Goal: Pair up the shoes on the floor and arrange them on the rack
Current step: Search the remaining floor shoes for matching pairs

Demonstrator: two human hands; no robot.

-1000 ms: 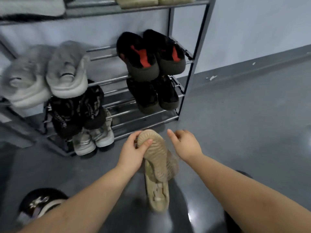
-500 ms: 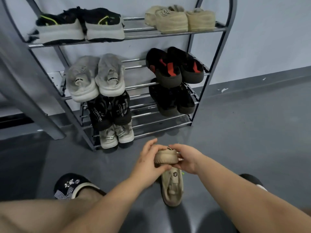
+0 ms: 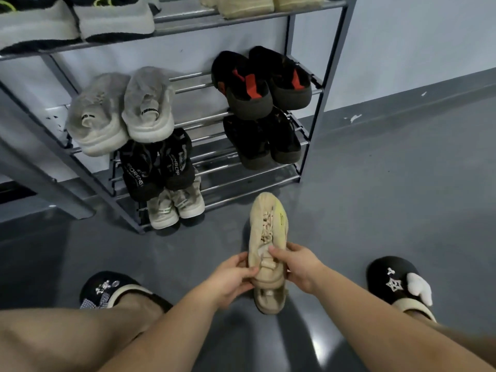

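Floor [image 3: 389, 200] bare beside rack [image 3: 312, 146]

Top-shelf shoes [image 3: 112, 20] cut by frame edge; second beige shoe [image 3: 269, 298] mostly hidden

A home entryway, by the look of it.

A metal shoe rack [image 3: 316, 108] is standing against the pale wall [image 3: 402, 44], pairs filling its tiers; before it, grey floor [image 3: 389, 183] is stretching out under slippered feet [image 3: 397, 283].
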